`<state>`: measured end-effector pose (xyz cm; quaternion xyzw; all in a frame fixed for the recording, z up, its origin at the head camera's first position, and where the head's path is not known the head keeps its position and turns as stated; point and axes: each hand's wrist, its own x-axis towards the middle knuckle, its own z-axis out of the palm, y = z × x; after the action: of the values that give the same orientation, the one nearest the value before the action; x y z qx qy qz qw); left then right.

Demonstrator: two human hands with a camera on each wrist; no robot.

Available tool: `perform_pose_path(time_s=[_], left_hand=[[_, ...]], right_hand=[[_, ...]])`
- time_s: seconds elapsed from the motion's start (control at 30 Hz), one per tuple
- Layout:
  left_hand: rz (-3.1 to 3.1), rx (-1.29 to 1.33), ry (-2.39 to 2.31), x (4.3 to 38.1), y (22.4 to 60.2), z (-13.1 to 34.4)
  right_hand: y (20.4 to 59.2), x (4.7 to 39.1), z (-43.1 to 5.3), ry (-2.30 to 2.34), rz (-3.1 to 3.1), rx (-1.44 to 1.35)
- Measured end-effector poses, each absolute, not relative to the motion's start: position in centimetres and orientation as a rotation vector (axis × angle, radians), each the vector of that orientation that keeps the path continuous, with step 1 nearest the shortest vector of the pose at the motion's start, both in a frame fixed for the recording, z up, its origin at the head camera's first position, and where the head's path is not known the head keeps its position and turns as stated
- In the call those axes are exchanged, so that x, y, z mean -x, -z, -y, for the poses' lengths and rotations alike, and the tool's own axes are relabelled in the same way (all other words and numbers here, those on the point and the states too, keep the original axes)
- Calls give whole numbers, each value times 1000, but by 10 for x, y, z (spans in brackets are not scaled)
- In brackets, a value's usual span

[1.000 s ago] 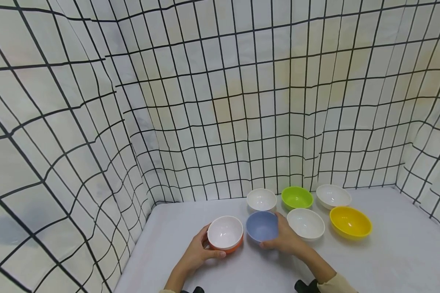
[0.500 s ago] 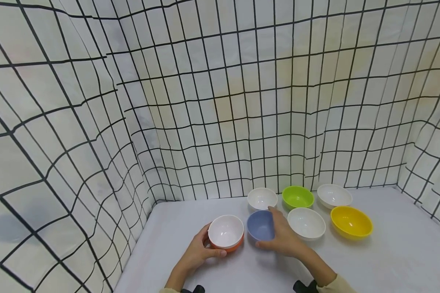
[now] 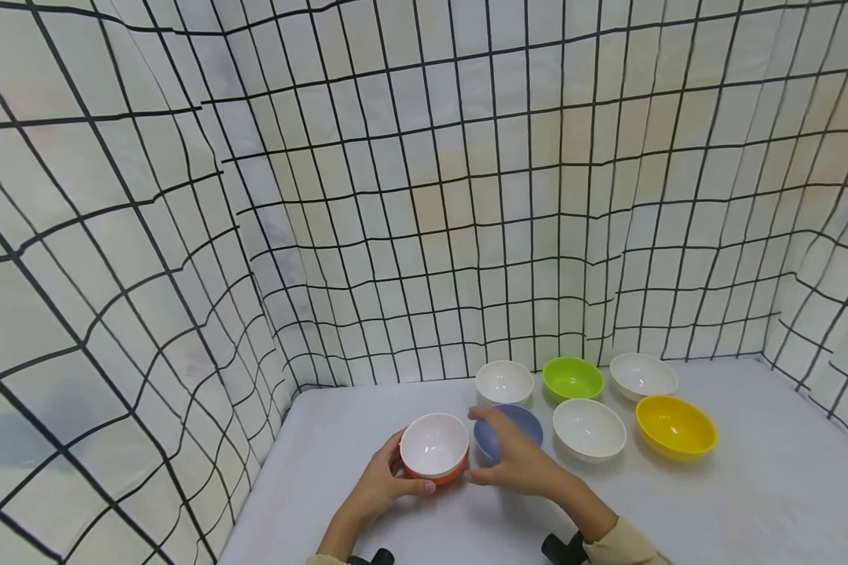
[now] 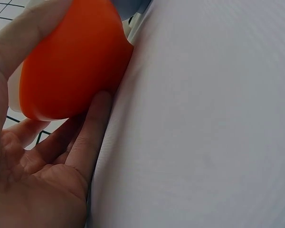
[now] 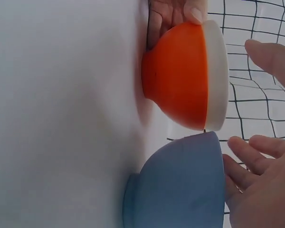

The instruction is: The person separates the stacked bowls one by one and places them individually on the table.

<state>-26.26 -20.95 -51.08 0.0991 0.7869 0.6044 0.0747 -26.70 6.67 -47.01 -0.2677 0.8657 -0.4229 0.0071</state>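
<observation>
In the head view my left hand holds an orange bowl by its near left side, thumb in front and fingers behind. A white bowl sits nested inside it, its rim showing above the orange in the right wrist view. The orange bowl's foot rests at the white cloth. Just right of this pair stands a blue bowl, upright. My right hand hovers over the blue bowl with fingers spread, gripping nothing. Its thumb and fingertips come near the right edge of the nested bowls.
Behind and to the right stand a white bowl, a green bowl, another white bowl, a third white bowl and a yellow bowl. White walls with a black grid enclose the cloth-covered table.
My right hand has let go of the blue bowl's right side and moved left across it, toward the nested bowls. The left hand has stayed in place on the orange bowl.
</observation>
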Motion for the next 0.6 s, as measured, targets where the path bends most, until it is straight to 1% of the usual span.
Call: perform_pose_path(time_s=[0.33,0.6], left_hand=[[-2337,-340,-1813,265,515,211],[-2340,-321,-1828,266,515,211]], right_hand=[[471,294,-38,975,-2742,933],[468,304,-28,884,-2765,938]])
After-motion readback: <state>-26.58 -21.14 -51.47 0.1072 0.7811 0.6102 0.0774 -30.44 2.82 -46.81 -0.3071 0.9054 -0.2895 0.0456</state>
